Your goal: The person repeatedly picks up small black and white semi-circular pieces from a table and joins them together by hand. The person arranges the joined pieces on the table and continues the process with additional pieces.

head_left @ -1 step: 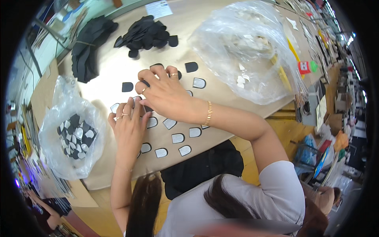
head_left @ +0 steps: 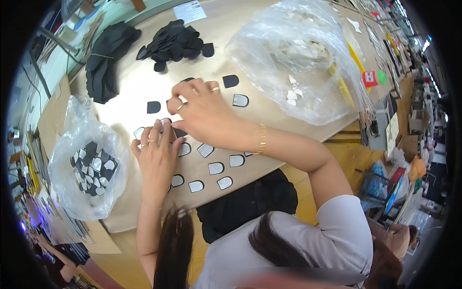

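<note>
My left hand [head_left: 158, 143] rests on the table with its fingers together and its thumb angled in. A dark patch [head_left: 180, 133] shows between its index finger and thumb, and a pale-faced piece [head_left: 165, 121] lies under its fingertips. Over the same spot hangs my right hand [head_left: 204, 113], its fingers curled and blurred and its thumb reaching to the dark patch. Whether the curled fingers hold anything is hidden. Several rounded-end black patches with whitish faces, such as a pale patch [head_left: 216, 168], lie around my hands. A plain black patch [head_left: 230, 81] lies beyond.
At left stands a clear plastic bag [head_left: 57, 166] of black and white pieces. Across the table [head_left: 118, 214] are a pile of black patches [head_left: 175, 44], a tied black bundle [head_left: 101, 72] and a printed sheet [head_left: 189, 10]. A large clear bag [head_left: 269, 53] with white scraps fills the right.
My right hand has shifted slightly down and right, with its fingers drawn in more tightly. My left hand stays nearly in place.
</note>
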`<state>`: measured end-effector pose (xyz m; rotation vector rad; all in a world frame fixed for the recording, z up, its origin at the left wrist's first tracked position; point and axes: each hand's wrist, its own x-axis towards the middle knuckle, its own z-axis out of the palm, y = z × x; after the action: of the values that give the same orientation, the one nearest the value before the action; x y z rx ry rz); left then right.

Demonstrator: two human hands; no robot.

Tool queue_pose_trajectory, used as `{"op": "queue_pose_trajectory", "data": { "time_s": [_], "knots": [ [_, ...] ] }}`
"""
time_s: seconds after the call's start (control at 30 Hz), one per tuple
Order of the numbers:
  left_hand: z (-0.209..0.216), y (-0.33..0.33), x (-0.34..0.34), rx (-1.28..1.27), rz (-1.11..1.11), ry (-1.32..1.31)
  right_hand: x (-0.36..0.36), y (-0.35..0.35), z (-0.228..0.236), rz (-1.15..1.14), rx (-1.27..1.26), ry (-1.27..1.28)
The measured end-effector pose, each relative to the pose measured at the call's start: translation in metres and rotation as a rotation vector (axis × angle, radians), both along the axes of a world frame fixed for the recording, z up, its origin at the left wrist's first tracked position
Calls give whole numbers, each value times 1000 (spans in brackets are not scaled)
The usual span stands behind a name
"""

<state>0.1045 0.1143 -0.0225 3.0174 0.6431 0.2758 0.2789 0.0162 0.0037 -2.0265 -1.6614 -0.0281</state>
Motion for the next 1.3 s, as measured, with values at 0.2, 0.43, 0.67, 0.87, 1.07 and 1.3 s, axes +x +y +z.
{"op": "queue_pose_trajectory", "data": {
  "time_s": [0.2, 0.43, 0.67, 0.87, 1.07, 1.3],
  "knots": [
    [5, 4, 0, 8, -24, -1, 125, -103, 45, -451, -141, 2],
    [11, 23, 11, -518, 163, -212, 305, -147, 84, -642, -445, -393],
    [35, -4, 12, -395, 190, -214, 364, -120, 66, -486, -722, -416],
    [56, -26, 17, -377, 84, -226, 311, -126, 87, -538, -931, -139],
    [57, -45, 30, -348, -13, -248, 286, -162, 77, -497, -720, -300],
    [60, -53, 26, -290, -65, -242, 307, -170, 51, -560, -671, 22]
  ]
}}
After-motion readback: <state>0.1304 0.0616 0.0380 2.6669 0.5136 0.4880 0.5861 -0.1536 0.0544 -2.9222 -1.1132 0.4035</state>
